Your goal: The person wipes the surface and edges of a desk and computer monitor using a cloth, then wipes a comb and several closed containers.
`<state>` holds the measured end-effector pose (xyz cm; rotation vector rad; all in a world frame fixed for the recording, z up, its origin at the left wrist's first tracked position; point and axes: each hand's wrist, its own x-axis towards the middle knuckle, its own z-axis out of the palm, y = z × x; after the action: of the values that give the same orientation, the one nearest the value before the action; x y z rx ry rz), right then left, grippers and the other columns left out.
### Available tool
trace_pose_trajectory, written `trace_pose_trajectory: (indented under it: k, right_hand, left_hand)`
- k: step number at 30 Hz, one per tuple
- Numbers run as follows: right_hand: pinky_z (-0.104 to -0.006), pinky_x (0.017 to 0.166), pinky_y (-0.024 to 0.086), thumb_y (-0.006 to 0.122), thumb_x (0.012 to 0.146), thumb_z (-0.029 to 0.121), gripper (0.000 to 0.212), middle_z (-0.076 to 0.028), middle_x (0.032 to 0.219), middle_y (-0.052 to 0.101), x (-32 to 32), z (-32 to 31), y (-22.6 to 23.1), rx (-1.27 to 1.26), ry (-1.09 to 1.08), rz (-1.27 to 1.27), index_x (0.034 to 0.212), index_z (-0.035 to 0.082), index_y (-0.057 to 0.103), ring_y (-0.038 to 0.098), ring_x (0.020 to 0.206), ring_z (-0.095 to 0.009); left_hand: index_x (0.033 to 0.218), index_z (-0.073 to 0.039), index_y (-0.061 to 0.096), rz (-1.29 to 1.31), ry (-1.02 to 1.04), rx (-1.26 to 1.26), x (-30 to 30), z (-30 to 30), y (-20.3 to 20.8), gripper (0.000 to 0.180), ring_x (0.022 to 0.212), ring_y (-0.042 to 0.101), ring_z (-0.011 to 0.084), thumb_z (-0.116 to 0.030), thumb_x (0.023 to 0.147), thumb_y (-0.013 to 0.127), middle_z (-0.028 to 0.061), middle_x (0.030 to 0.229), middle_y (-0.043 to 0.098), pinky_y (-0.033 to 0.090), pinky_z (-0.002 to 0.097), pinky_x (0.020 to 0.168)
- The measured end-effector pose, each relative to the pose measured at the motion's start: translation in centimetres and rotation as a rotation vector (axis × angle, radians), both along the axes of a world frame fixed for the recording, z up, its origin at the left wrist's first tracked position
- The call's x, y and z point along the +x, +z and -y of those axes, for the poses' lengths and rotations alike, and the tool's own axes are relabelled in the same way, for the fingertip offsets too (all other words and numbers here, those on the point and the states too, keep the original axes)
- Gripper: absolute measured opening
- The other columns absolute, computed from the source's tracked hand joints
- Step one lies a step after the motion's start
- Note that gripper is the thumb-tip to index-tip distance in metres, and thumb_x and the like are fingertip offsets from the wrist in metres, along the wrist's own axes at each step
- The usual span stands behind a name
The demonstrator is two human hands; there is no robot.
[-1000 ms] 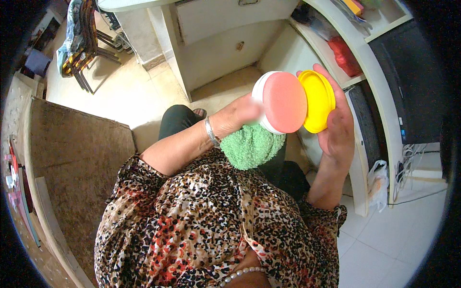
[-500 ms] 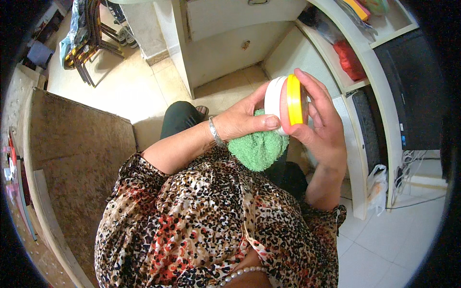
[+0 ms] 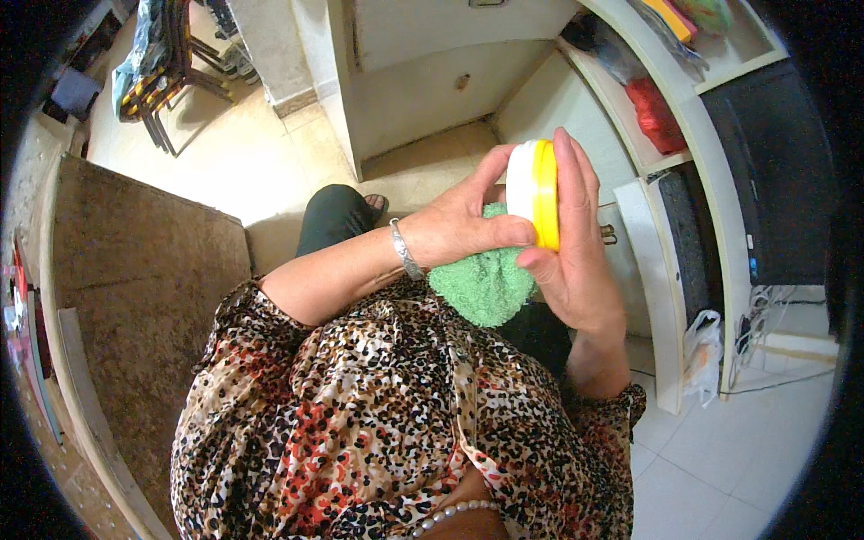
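My left hand grips a round white jar from its left side, with the thumb across the near edge. A fluffy green cloth is bunched beneath that same hand and hangs below the jar. On the jar's right side sits a yellow lid, flush against the white part. My right hand presses its palm and fairly straight fingers on the lid's outer face, the thumb at the lower rim. The jar is tilted on its side, so its contents cannot be seen.
A brown wooden panel stands at the left. Stacked chairs are at the far left. To the right are shelves with a red bag, a dark flat panel, a white plastic bag and loose cables.
The yellow lid has come against the white jar, closing the gap between them. My right hand has moved left and its fingers have straightened over the lid.
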<state>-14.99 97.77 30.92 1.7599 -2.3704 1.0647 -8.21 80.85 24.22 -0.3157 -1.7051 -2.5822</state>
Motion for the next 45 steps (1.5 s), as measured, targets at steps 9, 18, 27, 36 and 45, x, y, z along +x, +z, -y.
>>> trace_pose_trajectory:
  k: [9, 18, 27, 36, 45]
  right_hand:
    - [-0.0471, 0.115, 0.031, 0.080, 0.078, 0.021, 0.095, -0.025, 0.150, 0.035, 1.1, -0.9, -1.0, -0.091, -0.165, 0.133, 0.154, 0.006, 0.023, 0.034, 0.141, -0.041]
    - [-0.0416, 0.108, 0.041, 0.076, 0.076, 0.011, 0.079, -0.019, 0.136, 0.052, -1.1, -10.1, 1.2, -0.122, -0.725, 0.128, 0.145, 0.006, 0.037, 0.052, 0.127, -0.032]
    - [-0.0408, 0.107, 0.041, 0.077, 0.080, 0.036, 0.070, -0.022, 0.132, 0.057, -4.8, -21.3, 1.6, 0.238, -1.125, 0.139, 0.135, 0.001, 0.052, 0.056, 0.123, -0.036]
    - [-0.0457, 0.109, 0.038, 0.074, 0.083, 0.032, 0.064, -0.024, 0.136, 0.053, -6.4, -24.4, -1.0, 0.161, -1.020, -0.288, 0.136, 0.001, 0.052, 0.052, 0.125, -0.039]
    - [-0.0485, 0.105, 0.039, 0.072, 0.086, 0.032, 0.062, -0.019, 0.135, 0.056, -8.9, -24.5, -1.5, 0.397, -1.249, -0.390, 0.137, 0.004, 0.051, 0.054, 0.120, -0.040]
  left_hand:
    - [0.152, -0.003, 0.020, -0.043, -0.085, -0.185, -1.0, 0.3, -1.4, 0.095, 0.134, 0.042, 0.0242, -0.053, 0.087, 0.069, 0.0147, 0.144, 0.043, 0.034, 0.0378, 0.112]
    - [0.157, -0.008, 0.015, -0.004, -0.308, -0.345, -0.1, 0.0, -1.3, 0.105, 0.123, 0.056, 0.0239, -0.064, 0.085, 0.066, 0.0167, 0.124, 0.062, 0.040, 0.0392, 0.105]
    - [0.152, -0.006, 0.032, 0.112, -0.330, -0.341, 0.1, 0.6, -1.9, 0.084, 0.119, 0.056, 0.0205, -0.056, 0.092, 0.063, 0.0130, 0.123, 0.062, 0.041, 0.0359, 0.104]
    - [0.147, -0.006, 0.040, 0.177, -0.335, -0.349, 0.6, 1.1, -1.8, 0.068, 0.116, 0.055, 0.0189, -0.045, 0.096, 0.062, 0.0113, 0.121, 0.061, 0.042, 0.0342, 0.102]
    - [0.145, -0.005, 0.043, 0.230, -0.345, -0.367, 0.9, 1.0, -1.9, 0.061, 0.116, 0.056, 0.0184, -0.040, 0.098, 0.062, 0.0105, 0.120, 0.062, 0.040, 0.0332, 0.104]
